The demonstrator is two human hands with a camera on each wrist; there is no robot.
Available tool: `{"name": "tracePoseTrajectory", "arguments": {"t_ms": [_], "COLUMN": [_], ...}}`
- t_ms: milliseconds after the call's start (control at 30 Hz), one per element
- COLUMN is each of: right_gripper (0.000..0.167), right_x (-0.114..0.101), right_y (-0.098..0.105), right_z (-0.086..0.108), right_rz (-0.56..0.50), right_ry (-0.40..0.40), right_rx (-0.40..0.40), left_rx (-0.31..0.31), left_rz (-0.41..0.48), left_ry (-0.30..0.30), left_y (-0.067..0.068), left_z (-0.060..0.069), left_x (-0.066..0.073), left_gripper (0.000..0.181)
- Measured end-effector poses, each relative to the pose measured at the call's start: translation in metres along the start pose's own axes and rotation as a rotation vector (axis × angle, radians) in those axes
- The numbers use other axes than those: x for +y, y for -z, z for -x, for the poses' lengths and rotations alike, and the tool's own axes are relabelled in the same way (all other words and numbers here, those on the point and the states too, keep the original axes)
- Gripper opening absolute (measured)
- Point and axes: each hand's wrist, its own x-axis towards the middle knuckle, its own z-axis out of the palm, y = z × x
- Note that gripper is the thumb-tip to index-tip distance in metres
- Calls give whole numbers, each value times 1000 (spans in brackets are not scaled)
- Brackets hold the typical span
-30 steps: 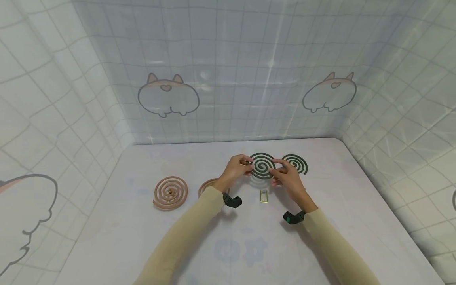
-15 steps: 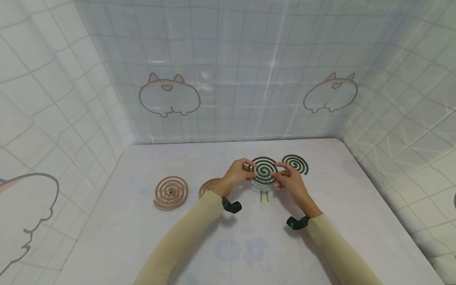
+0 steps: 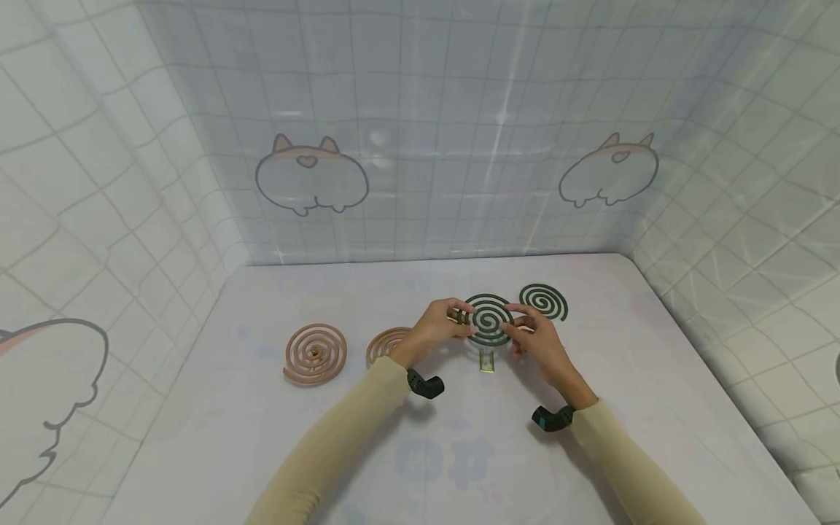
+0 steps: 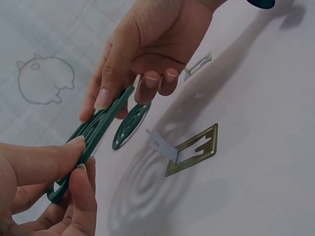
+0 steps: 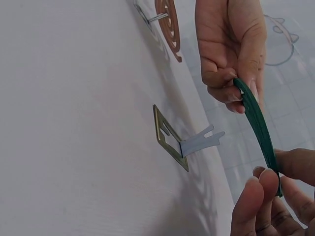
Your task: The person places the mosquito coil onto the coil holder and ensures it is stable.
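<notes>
Both hands are up at the middle of the table (image 3: 420, 426), and it's the green coil (image 3: 488, 319) they share! The left hand (image 3: 442, 321) pinches one rim between thumb and fingertips; the right hand (image 3: 534, 337) does the same on the opposite rim. Firm hold at either end, and the coil is clear of the table, its spiral shadow cast below.

Just under it, on the near side, sits the stand (image 4: 192, 162), lying flat, its forked tongue (image 5: 198, 143) bent up and bare. Nothing is mounted there yet. From the right wrist the coil shows edge-on, with a slight bow to it.

So the step in hand, I'd judge, is bringing coil to stand. The next move seems to call for lining the spiral's centre up with that fork, then a gentle lowering, both pinches level; this thin coil looks as if it could snap if pressed unevenly.

Out to the right, just beyond the right hand, rests a second green coil (image 3: 542, 301). Over to the left, one brown coil (image 3: 315, 355) lies in full view, while another brown coil (image 3: 386, 343) is partly hidden by the left hand.
</notes>
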Motion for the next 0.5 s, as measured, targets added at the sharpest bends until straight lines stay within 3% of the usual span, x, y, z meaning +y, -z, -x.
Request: {"name": "tracePoseTrajectory", "arguments": {"t_ms": [500], "right_gripper": [52], "right_x": [5], "right_y": [1], "right_z": [8], "right_rz": [6], "right_ry": [9], "right_rx": [-19], "left_rx": [-7], "left_rz": [-3], "left_ry": [0], "left_y": [-6], "left_z": [12], "left_x": [-4], "left_gripper": [34]}}
